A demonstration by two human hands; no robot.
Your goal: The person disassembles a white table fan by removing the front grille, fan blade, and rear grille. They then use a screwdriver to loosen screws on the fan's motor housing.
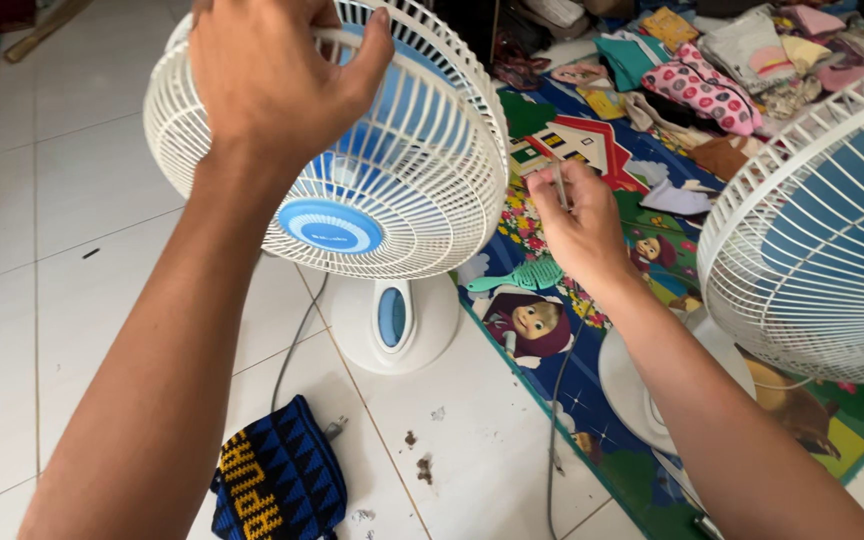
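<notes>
On white tiles, two fans: left hand (267, 85) grips one fan (352, 150); right hand (577, 225) pinches one screwdriver (559, 182)

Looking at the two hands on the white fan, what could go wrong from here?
The left hand grips only the top of the fan's grille, so the fan could tip on its small base. The thin tool in the right hand might slip through the wires. The grey cable on the floor could snag.

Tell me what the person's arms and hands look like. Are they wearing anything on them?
Both arms are bare, with no sleeves in view. The left hand and the right hand wear no gloves, and no rings, watch or bracelets show on them. The fingernails are short and plain.
</notes>
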